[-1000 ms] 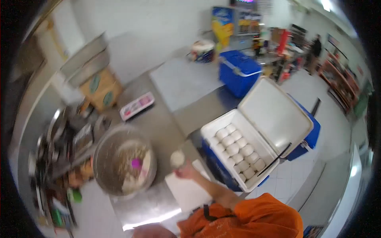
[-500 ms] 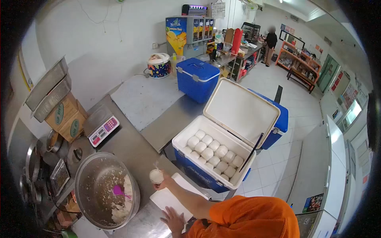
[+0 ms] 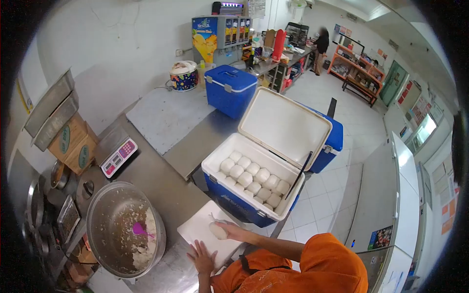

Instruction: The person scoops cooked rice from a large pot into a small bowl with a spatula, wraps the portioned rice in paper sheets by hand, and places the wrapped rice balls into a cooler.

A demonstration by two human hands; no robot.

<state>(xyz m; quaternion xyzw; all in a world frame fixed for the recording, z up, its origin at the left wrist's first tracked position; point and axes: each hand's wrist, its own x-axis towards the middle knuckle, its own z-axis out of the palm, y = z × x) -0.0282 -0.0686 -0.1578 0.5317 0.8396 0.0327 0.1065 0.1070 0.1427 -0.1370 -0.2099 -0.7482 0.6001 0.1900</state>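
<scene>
My right hand (image 3: 233, 231) grips a small, pale rounded bowl (image 3: 218, 231), tilted on its side over a white sheet of paper (image 3: 198, 225). What is inside the bowl is hidden from here. With fingers spread, my left hand (image 3: 202, 257) rests flat on the lower edge of the sheet. To the left of both hands stands a large metal pot (image 3: 93, 215) with white rice (image 3: 144, 256) along its right side. A purple scoop (image 3: 138, 228) lies in that pot. Beyond my right hand, an open blue-and-white cooler box (image 3: 211, 168) holds several rounded white bundles (image 3: 253, 169).
A digital scale (image 3: 118, 158) sits behind the pot, beside cardboard boxes (image 3: 80, 150). A closed blue cooler (image 3: 230, 93) stands on the far counter near a patterned rice container (image 3: 183, 77). The open cooler's raised lid (image 3: 286, 128) leans back. A person (image 3: 321, 49) stands far off.
My right hand has moved from beside the pot to over the paper, and the bowl has gone from upright to tilted. My left hand stays on the sheet. The view has shifted slightly.
</scene>
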